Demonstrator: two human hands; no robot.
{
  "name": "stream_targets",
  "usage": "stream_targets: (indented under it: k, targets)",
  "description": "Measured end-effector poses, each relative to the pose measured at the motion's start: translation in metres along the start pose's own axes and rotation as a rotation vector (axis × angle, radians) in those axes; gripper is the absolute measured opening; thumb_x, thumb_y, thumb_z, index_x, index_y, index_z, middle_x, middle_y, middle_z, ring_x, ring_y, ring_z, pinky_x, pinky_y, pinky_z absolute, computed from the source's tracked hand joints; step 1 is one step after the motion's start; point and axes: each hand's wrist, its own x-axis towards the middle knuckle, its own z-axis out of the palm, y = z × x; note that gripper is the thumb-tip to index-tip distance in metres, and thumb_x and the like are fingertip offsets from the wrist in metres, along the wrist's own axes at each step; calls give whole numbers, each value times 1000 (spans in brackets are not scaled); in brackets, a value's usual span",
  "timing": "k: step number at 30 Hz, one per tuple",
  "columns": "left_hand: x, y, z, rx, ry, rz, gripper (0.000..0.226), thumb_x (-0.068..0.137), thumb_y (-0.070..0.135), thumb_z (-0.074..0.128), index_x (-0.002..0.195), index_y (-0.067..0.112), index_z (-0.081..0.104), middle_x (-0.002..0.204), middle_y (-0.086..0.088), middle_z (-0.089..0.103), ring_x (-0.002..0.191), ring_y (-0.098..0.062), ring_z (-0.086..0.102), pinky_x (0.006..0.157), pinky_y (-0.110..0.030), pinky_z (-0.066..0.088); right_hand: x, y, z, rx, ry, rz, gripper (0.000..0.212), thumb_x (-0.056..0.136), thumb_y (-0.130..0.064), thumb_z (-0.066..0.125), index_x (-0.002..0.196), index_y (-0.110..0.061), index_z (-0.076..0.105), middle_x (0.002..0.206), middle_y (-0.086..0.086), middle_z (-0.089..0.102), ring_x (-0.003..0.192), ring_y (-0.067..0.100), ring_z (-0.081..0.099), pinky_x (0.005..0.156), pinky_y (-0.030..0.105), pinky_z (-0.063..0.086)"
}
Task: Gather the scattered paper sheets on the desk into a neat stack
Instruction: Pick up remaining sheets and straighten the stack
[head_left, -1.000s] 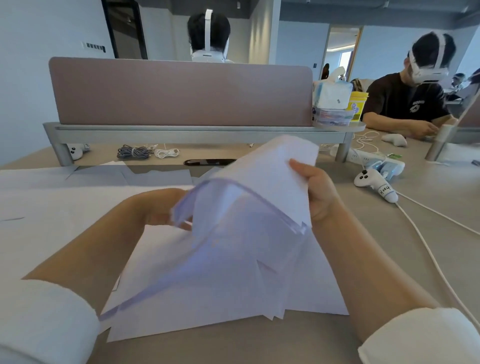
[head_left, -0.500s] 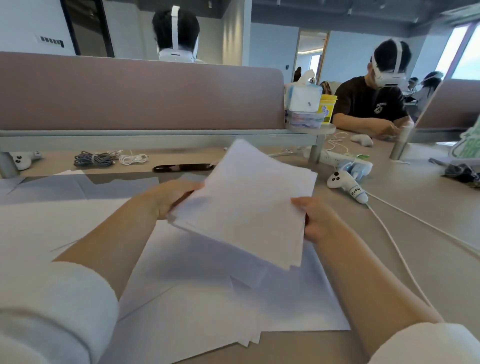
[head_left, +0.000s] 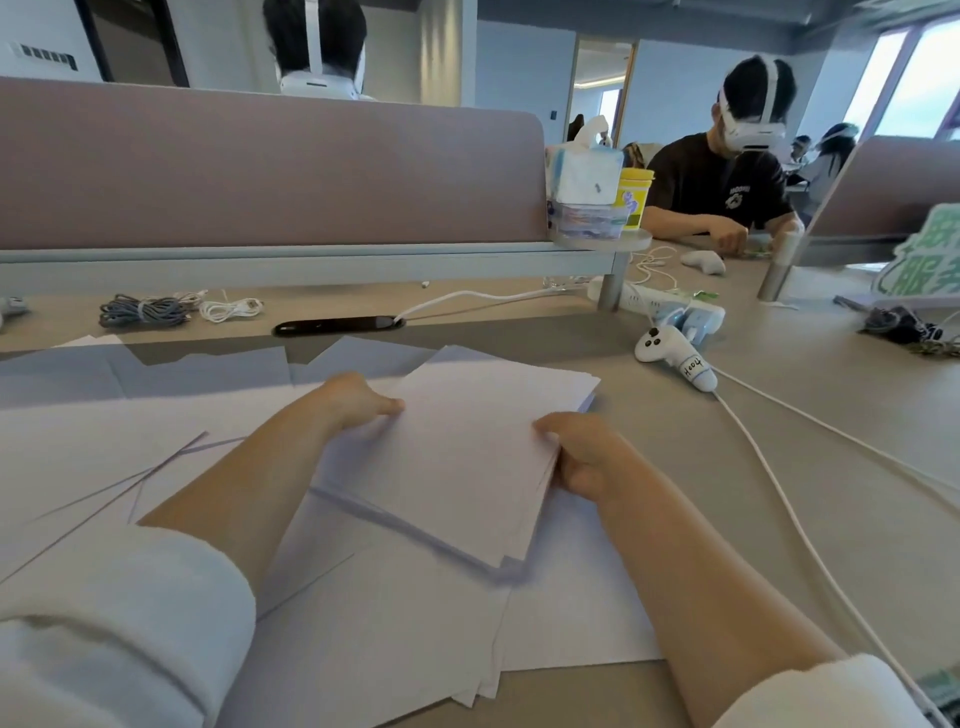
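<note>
Between both hands, flat white paper stack (head_left: 467, 457)

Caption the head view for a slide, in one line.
Tidying up: left hand and right hand grip the gathered stack by opposite edges, over loose sheets spread on the desk.

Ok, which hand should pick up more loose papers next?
Probably the left hand: the loose sheets spread out mostly on its side, and the right hand already grips the stack by its right edge and could hold it alone.
</note>
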Motion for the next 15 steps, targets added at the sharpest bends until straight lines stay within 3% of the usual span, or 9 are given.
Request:
stream_targets:
  k: [2, 5, 6, 9, 12, 15]
  targets:
    - [-3, 4, 4, 27, 31, 13, 63, 87, 45, 59, 129, -1, 52, 138, -16, 49, 122, -33, 49, 91, -30, 38, 1, -4, -1, 24, 25, -44, 9, 95, -9, 50, 87, -8, 55, 73, 6, 58, 64, 18, 53, 58, 28, 46]
    - [-1, 0, 8, 18, 30, 54, 62, 89, 35, 61, 138, 1, 42, 143, -14, 43, 130, -31, 43, 106, -33, 34, 5, -7, -4, -28, 123, -105, 20, 92, -13, 57, 73, -12, 51, 55, -1, 53, 56, 12, 43, 47, 19, 37]
    - [0, -2, 10, 4, 42, 64, 63, 88, 34, 62, 139, 4, 41, 144, -13, 43, 130, -30, 42, 108, -34, 33, 6, -8, -4, -33, 131, -106, 19, 91, -14, 58, 73, -13, 51, 59, -2, 53, 57, 11, 42, 48, 20, 34]
    - [2, -6, 17, 78, 81, 90, 55, 91, 37, 56, 139, 12, 42, 143, -10, 45, 131, -31, 40, 110, -35, 31, 7, -10, -5, 53, 111, -73, 9, 88, -14, 61, 85, -14, 53, 77, -2, 49, 61, 12, 40, 58, 24, 35]
    - [-1, -5, 20, 143, 90, 120, 52, 94, 42, 48, 138, 15, 43, 144, -8, 44, 132, -29, 39, 109, -33, 29, 6, -13, -8, 117, 119, -31, 13, 87, -16, 62, 95, -10, 54, 82, 0, 44, 76, 19, 42, 77, 32, 40]
    - [-4, -5, 21, 182, 105, 150, 56, 93, 49, 45, 138, 15, 44, 145, -7, 43, 132, -28, 39, 108, -33, 29, 3, -16, -10, 90, 130, -18, 12, 88, -17, 61, 95, -9, 56, 80, 1, 44, 79, 19, 43, 82, 34, 39]
